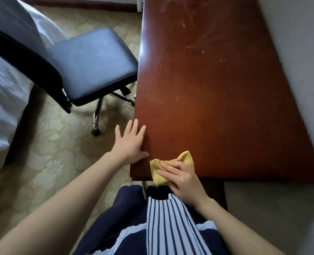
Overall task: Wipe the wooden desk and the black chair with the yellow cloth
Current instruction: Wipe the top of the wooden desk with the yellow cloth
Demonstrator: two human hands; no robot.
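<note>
Wiping the near corner of the wooden desk (216, 98) was about where I was at. My right hand (181, 179) had its fingers bent round the bunched yellow cloth (186, 157), pressing it at the desk's 6 o'clock edge. My left hand (129, 142) lay flat and spread at 7, holding nothing. The glossy reddish top showed pale streaks toward 12, so I reckon most was left. The black chair (93, 65), padded and leathery-looking, sat at 10. Probably unwiped, but hard to tell.
</note>
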